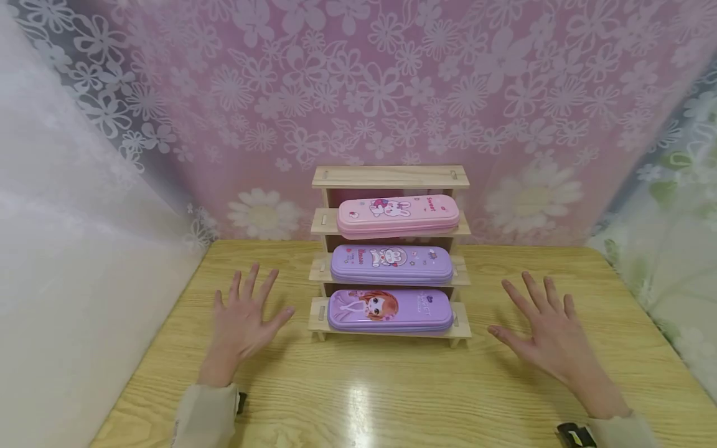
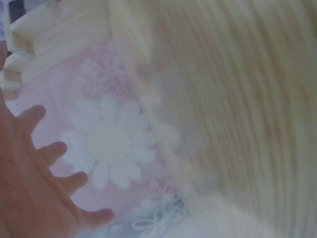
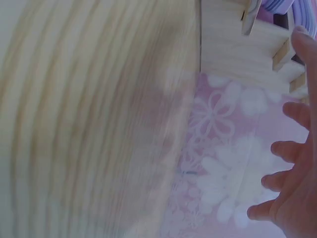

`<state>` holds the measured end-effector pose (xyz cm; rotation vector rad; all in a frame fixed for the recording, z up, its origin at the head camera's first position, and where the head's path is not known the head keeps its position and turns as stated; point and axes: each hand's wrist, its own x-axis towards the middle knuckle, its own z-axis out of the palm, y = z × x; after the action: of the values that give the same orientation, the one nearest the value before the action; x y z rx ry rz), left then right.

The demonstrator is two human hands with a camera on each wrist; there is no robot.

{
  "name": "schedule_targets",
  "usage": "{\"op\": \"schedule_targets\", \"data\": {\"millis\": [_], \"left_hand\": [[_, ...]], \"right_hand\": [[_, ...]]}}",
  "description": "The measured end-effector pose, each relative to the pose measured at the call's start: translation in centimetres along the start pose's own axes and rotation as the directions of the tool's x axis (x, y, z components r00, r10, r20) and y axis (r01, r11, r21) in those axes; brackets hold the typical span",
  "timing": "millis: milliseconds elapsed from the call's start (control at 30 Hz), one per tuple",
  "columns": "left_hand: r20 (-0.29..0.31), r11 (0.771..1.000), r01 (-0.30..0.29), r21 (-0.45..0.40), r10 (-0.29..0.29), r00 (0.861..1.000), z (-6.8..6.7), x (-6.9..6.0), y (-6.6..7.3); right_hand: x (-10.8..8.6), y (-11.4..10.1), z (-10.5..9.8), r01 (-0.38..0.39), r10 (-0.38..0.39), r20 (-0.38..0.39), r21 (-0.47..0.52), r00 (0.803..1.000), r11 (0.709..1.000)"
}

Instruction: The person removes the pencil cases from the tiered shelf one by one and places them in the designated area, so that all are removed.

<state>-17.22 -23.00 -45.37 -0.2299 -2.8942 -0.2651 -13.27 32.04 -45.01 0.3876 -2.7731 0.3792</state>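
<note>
A light wooden rack [image 1: 390,177] with tiered shelves stands at the table's middle. On its shelves lie a pink rabbit case [image 1: 399,216], below it a purple case with a white character [image 1: 392,264], and lowest a purple case with a red-haired girl [image 1: 390,310]. To the left of the rack, my left hand [image 1: 241,326] is spread with straight fingers, holding nothing. My right hand [image 1: 551,336] is spread likewise to the right, apart from the rack. Both wrist views show the spread fingers of the left hand [image 2: 39,183] and right hand [image 3: 297,183] beside the rack's side.
The wood-grain table [image 1: 313,398] runs under both arms. Behind it hangs a pink flowered cloth [image 1: 392,81], with a pale sheet [image 1: 84,249] along the left side and a flowered curtain [image 1: 661,249] at the right.
</note>
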Motion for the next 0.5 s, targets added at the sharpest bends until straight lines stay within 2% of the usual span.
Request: {"op": "schedule_targets", "data": {"millis": [133,300,400,500], "left_hand": [[-0.048,0.992,-0.025,-0.120,0.019,0.999,0.2,0.3,0.6],[-0.101,0.966,-0.067,-0.249,0.043,0.994,-0.1,1.2,1.6],[-0.101,0.947,-0.085,-0.311,0.056,0.993,-0.3,1.6,2.4],[-0.085,0.917,-0.097,-0.388,0.069,0.994,-0.2,2.0,3.0]], "right_hand": [[0.4,-0.9,0.3,0.064,-0.061,-0.056,0.062,0.997,0.996],[0.9,-1.9,0.8,0.150,-0.126,-0.161,0.145,0.979,0.978],[1.3,-2.6,1.3,0.206,-0.158,-0.220,0.214,0.963,0.955],[1.5,-3.4,1.8,0.247,-0.174,-0.245,0.311,0.954,0.918]]}}
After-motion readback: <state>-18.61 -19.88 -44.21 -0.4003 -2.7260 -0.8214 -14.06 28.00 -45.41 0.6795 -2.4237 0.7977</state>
